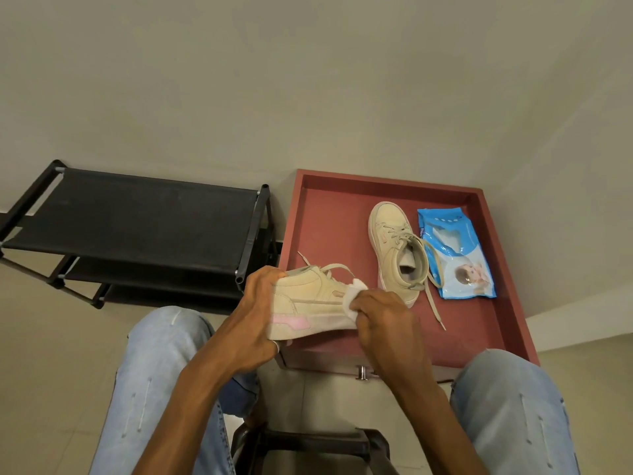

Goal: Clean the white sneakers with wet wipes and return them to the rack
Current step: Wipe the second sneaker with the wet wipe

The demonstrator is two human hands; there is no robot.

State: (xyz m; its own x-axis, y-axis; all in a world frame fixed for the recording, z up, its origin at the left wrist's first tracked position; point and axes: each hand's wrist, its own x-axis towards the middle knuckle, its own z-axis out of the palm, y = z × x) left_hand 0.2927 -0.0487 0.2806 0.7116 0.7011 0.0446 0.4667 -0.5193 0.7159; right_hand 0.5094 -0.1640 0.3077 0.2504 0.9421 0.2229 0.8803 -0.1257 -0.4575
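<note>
Left hand: we see the left hand (260,313) clamped round the heel end of the held sneaker (315,303), fingers curled over the collar, with a ring on one finger down by the sole.
Right hand: the right hand (383,320) grasps a bunched white wet wipe (354,296) in its fingertips and presses it against the shoe's side, just below the laces.
Held sneaker: we find it turned on its side between both hands, over the front left corner of the red table (387,181). A pink patch shows near the heel and its laces hang loose.
Second sneaker: the second sneaker (397,248) stands on its sole on the tabletop with its toe toward the wall. It is untied, and one lace trails toward the table's front.
Wipes pack: the blue wipes pack (457,255) lies flat just right of that shoe, with a lace draped over its left edge. We cannot tell whether its flap is sealed.
Rack: the black shoe rack (137,221), with tiers of dark fabric, stands just left of the table, against the wall.
Table: it has a raised rim all round, and we see a metal knob (361,371) on its front.
Legs: we see knees in light blue jeans (164,354) on either side, and a dark stool (308,443) between them.
</note>
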